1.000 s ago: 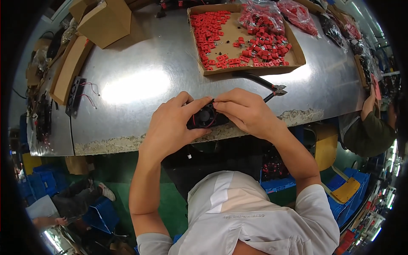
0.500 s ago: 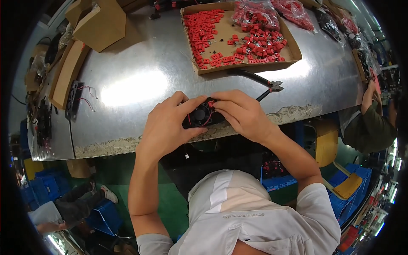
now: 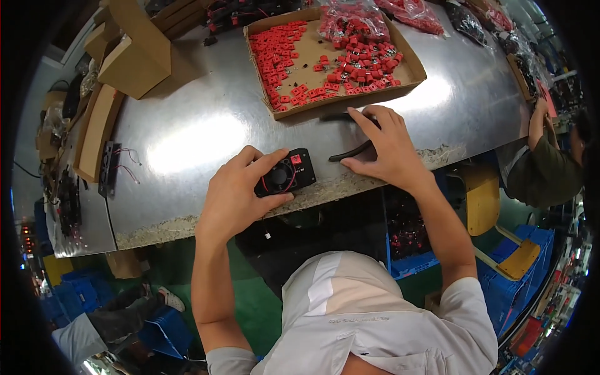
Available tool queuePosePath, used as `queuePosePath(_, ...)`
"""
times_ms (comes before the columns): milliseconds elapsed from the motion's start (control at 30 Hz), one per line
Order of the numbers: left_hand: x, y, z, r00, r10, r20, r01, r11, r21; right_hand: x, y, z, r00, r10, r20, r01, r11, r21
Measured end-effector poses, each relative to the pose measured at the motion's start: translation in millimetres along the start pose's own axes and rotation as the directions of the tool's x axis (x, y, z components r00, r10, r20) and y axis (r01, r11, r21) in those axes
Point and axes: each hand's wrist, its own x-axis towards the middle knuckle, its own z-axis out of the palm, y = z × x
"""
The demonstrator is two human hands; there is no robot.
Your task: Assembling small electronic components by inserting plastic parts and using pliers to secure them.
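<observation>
Metal bench (image 3: 187,103): brushed grey top, bright glare patches, front edge chipped and rough; carries all items below.

Shallow cardboard tray (image 3: 309,47): set at the far side, angled; flat red pieces to its left, red capped parts with metal ends to its right.

Open cardboard box (image 3: 140,62): far left, flaps up, one panel raised.

Hands, two, bare. Left hand (image 3: 240,187): closed on the fan unit, fingers along the far edge, thumb along the near edge. Right hand (image 3: 390,150): spread wide, thumb and fingers apart astride the pliers; how firmly it touches them cannot be told.

Clear plastic bag (image 3: 353,22): rests in the tray's far right portion, red parts inside and beneath.

Pliers (image 3: 351,152): black handles parted, ends toward the fan unit; head hidden by the right hand.

Fan unit (image 3: 304,172): black, rectangular, near the bench's front edge, right end uncovered; round fan at its left, red wire curving across.

Red block (image 3: 296,159): small, on the fan unit's upper face, just right of the fan.

White connector (image 3: 267,235): tiny, below the bench edge.
</observation>
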Motion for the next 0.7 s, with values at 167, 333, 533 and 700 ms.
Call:
queuePosePath(167, -1.7, -0.3, -2.0, 1.000, -0.009, 0.004, 0.009, 0.999, 0.033, -28.3, -47.5, -0.4, 0.920, 0.068, -0.386, 0.059, 0.949, 0.309)
queuePosePath(333, 1.0, 2.7, -1.6, 0.999, -0.029, 0.013, 0.029, 0.999, 0.020, -41.6, -76.8, 20.3, 0.871, 0.327, -0.367, -0.059, 0.811, 0.582)
queuePosePath(533, -0.9, 1.1, 0.3, 0.999, -0.030, 0.025, 0.030, 0.999, 0.016, -20.7, -25.9, -1.9, 0.847, 0.525, -0.086, -0.437, 0.778, 0.452)
queuePosePath(700, -0.9, -2.5, 0.9, 1.000, 0.004, 0.006, -0.004, 1.000, -0.013, -1.8, 19.6, 8.7, 0.882, 0.410, -0.233, -0.393, 0.912, 0.116)
